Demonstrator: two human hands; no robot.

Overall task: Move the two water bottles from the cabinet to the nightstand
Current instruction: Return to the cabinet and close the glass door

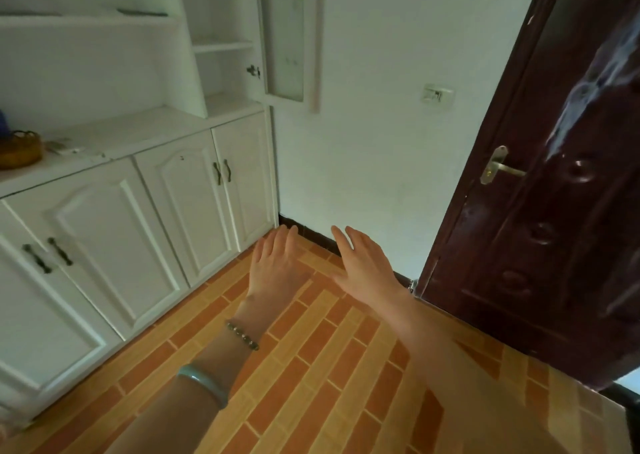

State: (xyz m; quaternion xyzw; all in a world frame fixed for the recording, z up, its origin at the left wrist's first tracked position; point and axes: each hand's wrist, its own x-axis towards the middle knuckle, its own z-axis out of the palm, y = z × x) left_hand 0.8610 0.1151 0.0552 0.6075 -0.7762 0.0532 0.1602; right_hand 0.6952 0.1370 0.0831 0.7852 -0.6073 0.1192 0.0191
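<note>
My left hand point(277, 266) and my right hand point(363, 263) are both stretched out in front of me over the tiled floor, palms down, fingers apart, holding nothing. A white cabinet point(145, 190) with closed lower doors and open upper shelves runs along the left wall. No water bottle shows on its counter or shelves in this view. No nightstand is in view. My left wrist wears a bead bracelet and a pale green bangle.
A woven brown basket point(19, 150) sits on the cabinet counter at the far left, with small items beside it. A dark brown door point(554, 211) stands open on the right. An orange brick-pattern floor point(311, 384) lies ahead, ending at a white wall.
</note>
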